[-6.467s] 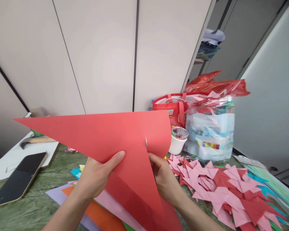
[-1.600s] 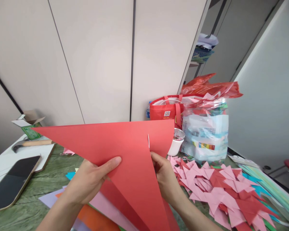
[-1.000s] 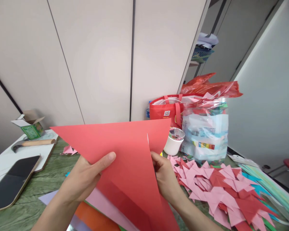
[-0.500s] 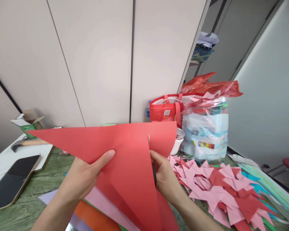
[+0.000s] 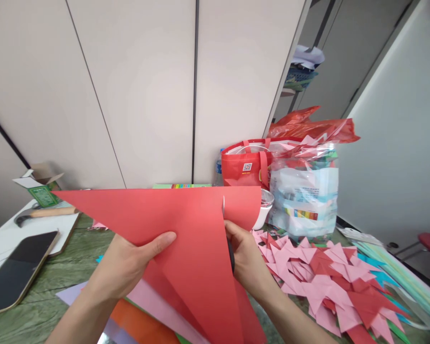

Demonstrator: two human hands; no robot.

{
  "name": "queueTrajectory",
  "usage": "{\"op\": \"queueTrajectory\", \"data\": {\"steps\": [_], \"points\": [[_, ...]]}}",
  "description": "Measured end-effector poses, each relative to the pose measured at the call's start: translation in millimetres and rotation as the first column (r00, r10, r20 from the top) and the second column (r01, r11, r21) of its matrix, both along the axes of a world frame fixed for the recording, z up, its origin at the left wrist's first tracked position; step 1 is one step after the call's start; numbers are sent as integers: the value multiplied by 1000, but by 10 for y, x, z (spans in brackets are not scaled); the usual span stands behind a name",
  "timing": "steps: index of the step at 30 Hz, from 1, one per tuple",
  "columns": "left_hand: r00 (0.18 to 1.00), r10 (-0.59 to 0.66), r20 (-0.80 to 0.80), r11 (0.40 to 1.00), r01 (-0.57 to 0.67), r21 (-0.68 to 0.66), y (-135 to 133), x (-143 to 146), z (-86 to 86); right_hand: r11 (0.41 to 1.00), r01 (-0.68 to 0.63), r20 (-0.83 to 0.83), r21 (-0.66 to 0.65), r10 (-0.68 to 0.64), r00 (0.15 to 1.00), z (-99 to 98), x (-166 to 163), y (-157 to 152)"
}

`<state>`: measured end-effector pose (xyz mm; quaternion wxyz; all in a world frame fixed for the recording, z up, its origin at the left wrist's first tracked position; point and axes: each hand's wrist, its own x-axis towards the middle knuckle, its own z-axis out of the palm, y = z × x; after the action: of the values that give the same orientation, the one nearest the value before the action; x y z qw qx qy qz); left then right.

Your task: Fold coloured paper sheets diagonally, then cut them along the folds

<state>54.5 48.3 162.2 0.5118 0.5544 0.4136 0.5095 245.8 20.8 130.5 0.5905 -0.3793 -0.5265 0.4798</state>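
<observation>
A large sheet of red paper [image 5: 197, 239], folded to a point at the left, is held up in front of me. My left hand [image 5: 132, 260] grips its left part, thumb on top and fingers hidden behind. My right hand [image 5: 244, 255] is closed round scissors [image 5: 231, 253], whose dark handle shows only in part. A sliver of their blade pokes out at a cut in the paper, above my right fingers. To the right of the cut, a flap of the paper curls away. Under the sheet lie several coloured papers [image 5: 143, 322], orange, lilac and green among them.
On the left are a phone [image 5: 21, 267], a hammer [image 5: 50, 213] on a white board [image 5: 62, 234] and an opened green box [image 5: 43, 193]. Folded pink and red paper pieces [image 5: 322, 282] are heaped at right. Behind them stand a white cup [image 5: 263, 215], a red bag [image 5: 241, 167] and a plastic bag [image 5: 308, 200].
The red paper's left tip has shifted right and its right top edge has dropped slightly. My left thumb has moved a little right and down. Both hands keep their holds.
</observation>
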Motion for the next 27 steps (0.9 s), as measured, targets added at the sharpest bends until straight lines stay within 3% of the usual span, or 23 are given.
{"op": "queueTrajectory", "data": {"steps": [27], "points": [[995,91,41,996,-89,-29,-89,110,54,999,32,-59,-33,-34,998,46,-27,-29]]}}
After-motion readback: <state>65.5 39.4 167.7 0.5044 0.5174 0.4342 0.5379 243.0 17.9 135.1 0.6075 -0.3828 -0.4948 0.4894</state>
